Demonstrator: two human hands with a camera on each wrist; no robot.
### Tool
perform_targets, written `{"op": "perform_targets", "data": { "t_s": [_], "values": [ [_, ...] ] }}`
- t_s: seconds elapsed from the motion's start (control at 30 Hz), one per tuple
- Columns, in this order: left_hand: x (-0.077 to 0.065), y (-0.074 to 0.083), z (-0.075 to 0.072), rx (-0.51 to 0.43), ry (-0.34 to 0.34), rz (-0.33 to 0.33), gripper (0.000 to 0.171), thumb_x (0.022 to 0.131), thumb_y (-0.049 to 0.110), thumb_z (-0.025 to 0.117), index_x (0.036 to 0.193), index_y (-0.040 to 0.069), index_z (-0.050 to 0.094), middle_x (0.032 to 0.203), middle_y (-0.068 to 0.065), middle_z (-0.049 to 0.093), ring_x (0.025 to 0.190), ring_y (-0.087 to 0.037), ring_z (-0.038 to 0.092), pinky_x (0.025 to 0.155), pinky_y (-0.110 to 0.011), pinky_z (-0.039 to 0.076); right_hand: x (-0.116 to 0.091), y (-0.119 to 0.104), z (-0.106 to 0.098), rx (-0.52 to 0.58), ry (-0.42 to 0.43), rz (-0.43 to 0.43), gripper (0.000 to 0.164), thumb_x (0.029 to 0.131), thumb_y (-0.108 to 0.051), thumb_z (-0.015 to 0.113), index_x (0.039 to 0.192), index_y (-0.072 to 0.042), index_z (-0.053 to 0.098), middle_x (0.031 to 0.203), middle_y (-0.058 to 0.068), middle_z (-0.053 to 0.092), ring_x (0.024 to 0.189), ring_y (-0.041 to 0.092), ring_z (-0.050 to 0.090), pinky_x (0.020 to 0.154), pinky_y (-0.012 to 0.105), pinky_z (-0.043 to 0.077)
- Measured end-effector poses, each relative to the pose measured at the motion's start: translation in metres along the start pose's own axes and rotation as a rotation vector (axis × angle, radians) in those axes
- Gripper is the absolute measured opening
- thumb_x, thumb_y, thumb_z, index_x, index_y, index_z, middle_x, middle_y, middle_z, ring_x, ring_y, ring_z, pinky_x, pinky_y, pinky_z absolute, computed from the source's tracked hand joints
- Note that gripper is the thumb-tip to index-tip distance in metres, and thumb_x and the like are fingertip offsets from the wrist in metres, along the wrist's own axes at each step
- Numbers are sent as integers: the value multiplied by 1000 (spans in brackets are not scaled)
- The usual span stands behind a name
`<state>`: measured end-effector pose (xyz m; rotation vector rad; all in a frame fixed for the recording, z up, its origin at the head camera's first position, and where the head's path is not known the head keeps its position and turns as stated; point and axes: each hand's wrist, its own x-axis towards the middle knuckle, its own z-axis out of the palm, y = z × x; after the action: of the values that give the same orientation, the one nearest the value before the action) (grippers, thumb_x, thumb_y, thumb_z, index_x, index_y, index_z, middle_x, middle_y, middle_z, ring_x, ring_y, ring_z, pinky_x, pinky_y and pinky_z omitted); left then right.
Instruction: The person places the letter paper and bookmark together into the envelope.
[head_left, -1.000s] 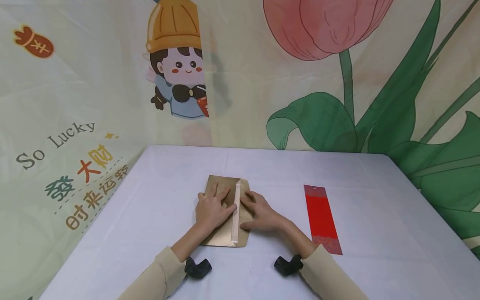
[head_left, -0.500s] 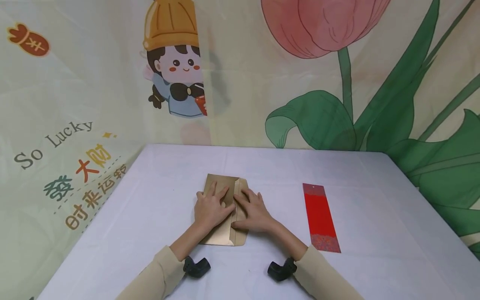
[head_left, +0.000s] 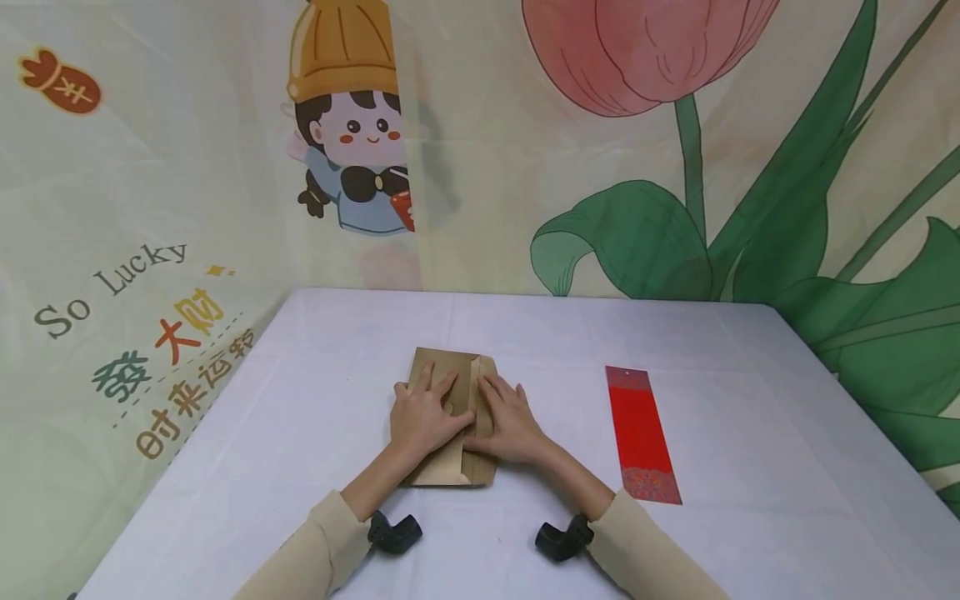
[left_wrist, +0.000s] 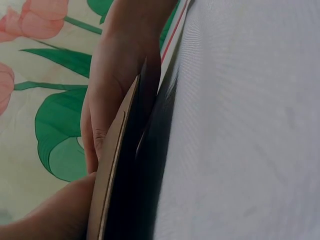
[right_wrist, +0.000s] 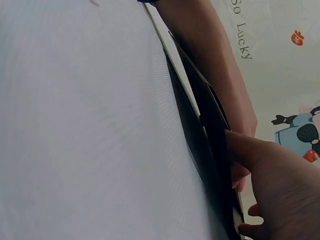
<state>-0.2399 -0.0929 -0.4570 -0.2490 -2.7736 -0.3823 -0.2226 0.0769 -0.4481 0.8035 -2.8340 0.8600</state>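
Note:
A brown paper envelope (head_left: 438,475) lies on the table in the head view, its long side flap (head_left: 481,477) on the right. My left hand (head_left: 420,421) rests spread on the envelope body, thumb reaching to the fold. On the flap side, my right hand (head_left: 513,423) presses with extended fingers and thumb near the crease. Seen from the side in the left wrist view, the envelope's edge (left_wrist: 111,170) stands above the cloth, with the right hand (left_wrist: 117,75) beyond it. In the right wrist view, the right thumb (right_wrist: 245,147) touches the flap's dark underside.
A red paper strip (head_left: 643,433) with patterned ends and a small hole lies to the right of the envelope. A white cloth (head_left: 330,350) covers the table, and a printed curtain (head_left: 480,167) hangs behind it. Black wrist mounts (head_left: 395,533) sit at both cuffs.
The right hand has moved left from the flap's outer part toward the fold. The bright raised strip along the crease has flattened outward. The left hand stays in place.

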Motion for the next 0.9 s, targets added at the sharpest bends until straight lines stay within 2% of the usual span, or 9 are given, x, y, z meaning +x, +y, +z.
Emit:
{"op": "perform_targets", "data": {
  "t_s": [0.07,0.2,0.27,0.33,0.47,0.57,0.63,0.73,0.9],
  "values": [
    [1,0,0,-14,11,-10,71,63,62,58,123,24,57,138,-14,39,86,-39,48,56,-34,39,0,0,1,-7,1,6,95,71,-49,67,139,4,25,141,19,27,132,32,21,102,58,10],
    [1,1,0,-59,32,-35,67,65,58,57,122,23,57,138,-12,40,82,-37,48,56,-34,39,-2,2,-2,-8,-14,25,95,72,-51,65,140,1,24,143,18,24,134,31,18,103,57,9],
    [0,1,1,-76,40,-48,66,66,58,56,123,23,57,137,-12,41,80,-37,48,56,-33,39,-6,3,-10,-12,-11,43,93,72,-50,65,141,-2,25,144,19,23,134,32,16,103,57,9],
    [0,1,2,-92,43,-67,66,66,58,56,123,24,57,137,-12,41,77,-36,46,50,-31,39,-11,7,-24,-33,18,80,90,73,-46,67,141,-4,26,144,19,23,134,33,16,103,57,11],
    [0,0,2,-121,64,-84,65,66,56,57,122,23,58,136,-13,42,72,-34,43,44,-28,35,-33,24,-67,-89,125,228,77,75,-32,69,137,-3,34,140,23,29,128,39,24,99,60,18],
    [1,1,3,-122,76,-80,64,65,54,57,121,22,59,135,-14,43,71,-33,42,44,-27,32,-60,47,-92,-126,181,385,74,76,-28,68,136,-1,34,134,26,34,123,43,29,96,65,14],
    [2,1,3,-111,78,-71,64,65,54,57,121,22,59,135,-14,43,72,-33,43,48,-28,32,-80,65,-101,-158,201,466,77,75,-30,67,136,1,32,129,29,37,118,46,32,93,69,10],
    [3,1,3,-102,75,-64,65,65,53,57,121,21,58,136,-14,43,74,-34,45,53,-30,33,-103,87,-103,-184,202,545,86,73,-35,68,138,2,25,125,30,38,114,47,34,89,73,7],
    [4,1,6,-100,85,-56,65,65,53,58,121,20,59,135,-14,43,78,-37,47,58,-34,36,-118,103,-87,-152,255,551,99,69,-38,70,140,2,14,129,29,32,116,47,29,91,72,6]
  ]
}}
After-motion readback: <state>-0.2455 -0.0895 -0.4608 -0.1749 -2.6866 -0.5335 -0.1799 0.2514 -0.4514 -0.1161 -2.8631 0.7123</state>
